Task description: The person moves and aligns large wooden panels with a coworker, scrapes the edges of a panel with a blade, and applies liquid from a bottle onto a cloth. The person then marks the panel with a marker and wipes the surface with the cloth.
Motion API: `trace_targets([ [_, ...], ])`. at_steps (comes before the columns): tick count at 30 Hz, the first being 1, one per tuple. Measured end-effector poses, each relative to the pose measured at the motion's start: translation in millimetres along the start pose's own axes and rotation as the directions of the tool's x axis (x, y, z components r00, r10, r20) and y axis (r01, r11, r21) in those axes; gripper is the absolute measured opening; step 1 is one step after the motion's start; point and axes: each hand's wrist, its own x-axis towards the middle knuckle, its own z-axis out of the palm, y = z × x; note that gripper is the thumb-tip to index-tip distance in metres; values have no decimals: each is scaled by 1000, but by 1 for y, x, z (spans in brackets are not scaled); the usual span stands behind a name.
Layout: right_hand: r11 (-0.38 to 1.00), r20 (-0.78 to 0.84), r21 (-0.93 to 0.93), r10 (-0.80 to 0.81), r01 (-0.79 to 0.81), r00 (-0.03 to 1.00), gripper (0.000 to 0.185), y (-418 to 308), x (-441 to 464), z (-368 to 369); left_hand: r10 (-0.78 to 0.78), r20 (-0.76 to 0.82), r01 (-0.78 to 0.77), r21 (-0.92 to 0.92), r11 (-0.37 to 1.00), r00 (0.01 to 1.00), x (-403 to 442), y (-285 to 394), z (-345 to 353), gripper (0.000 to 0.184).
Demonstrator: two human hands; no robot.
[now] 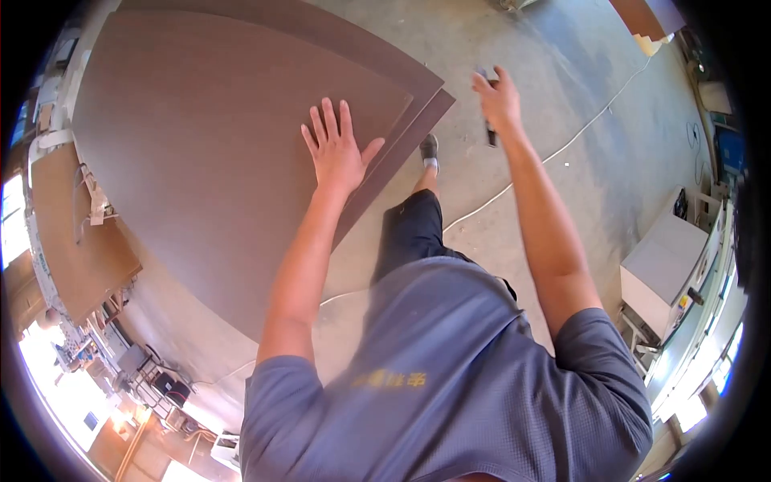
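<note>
While my left hand (337, 161) lies flat with its fingers spread on a large, flat, dark-brown sheet (201, 120), gripping nothing, my right hand (503, 104) is curled around a slim dark tool (491, 136), too blurred to make out fully, near the sheet's corner and above the grey concrete floor (594, 80). The sheet lies ahead and to my left, atop other brown sheets (438, 106) whose corners jut out beyond it. A long white cable (585, 128) crosses the floor on my right.

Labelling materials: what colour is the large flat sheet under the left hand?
The large flat sheet is plain brown, best seen in the head view.
</note>
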Motion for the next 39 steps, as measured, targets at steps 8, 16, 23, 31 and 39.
trace_targets([
  [8,911,233,-386,-55,144,971,38,73,94,-120,54,-101,-59,-54,997,993,125,82,-5,81],
  [16,818,96,-482,-306,313,947,41,-98,275,-259,131,95,-126,-58,990,987,149,106,-11,72],
  [23,575,-52,-683,-654,451,755,42,-172,558,-360,-412,120,409,53,911,903,192,143,-12,81],
  [31,726,-147,-585,-534,362,832,41,-169,829,-373,-461,-360,575,341,744,811,235,166,99,60],
  [39,657,-242,-716,-549,235,800,42,-182,926,-346,-782,489,917,-114,383,387,517,168,68,38],
])
